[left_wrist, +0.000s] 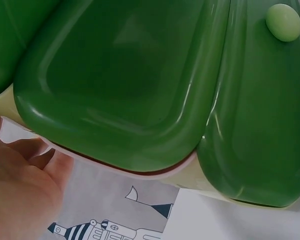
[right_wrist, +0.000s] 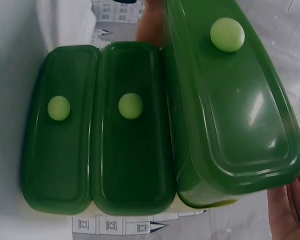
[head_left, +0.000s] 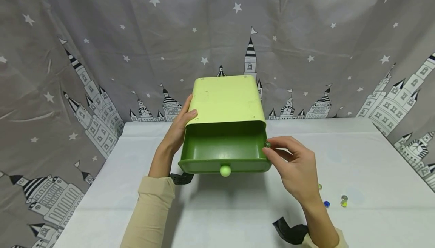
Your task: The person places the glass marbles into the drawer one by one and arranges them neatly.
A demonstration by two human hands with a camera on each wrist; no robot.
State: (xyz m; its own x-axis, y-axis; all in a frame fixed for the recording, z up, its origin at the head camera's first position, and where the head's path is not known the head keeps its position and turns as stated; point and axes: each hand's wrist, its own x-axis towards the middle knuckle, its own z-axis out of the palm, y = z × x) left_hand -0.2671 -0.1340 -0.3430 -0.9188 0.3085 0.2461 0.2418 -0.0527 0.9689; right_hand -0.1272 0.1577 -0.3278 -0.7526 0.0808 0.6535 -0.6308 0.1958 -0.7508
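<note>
A small drawer cabinet (head_left: pixel 225 99) with a pale yellow-green casing stands at the middle of the table. Its top drawer (head_left: pixel 225 165), dark green with a round light green knob (head_left: pixel 225 171), is pulled out, and the visible inside is bare. Two lower drawers (right_wrist: pixel 130 160) are closed in the right wrist view. My left hand (head_left: pixel 175 131) rests against the casing's left side, fingertips at its upper edge. At the drawer's right rim, my right hand (head_left: pixel 295 163) pinches a dark green marble (head_left: pixel 267 144) between thumb and index finger.
Several marbles lie on the white tabletop (head_left: pixel 374 157) right of my right hand: a blue marble (head_left: pixel 326 204), a yellow marble (head_left: pixel 344 204), a greyish marble (head_left: pixel 344 197) and a light green one partly behind the wrist. A grey castle-print curtain (head_left: pixel 217 25) hangs behind.
</note>
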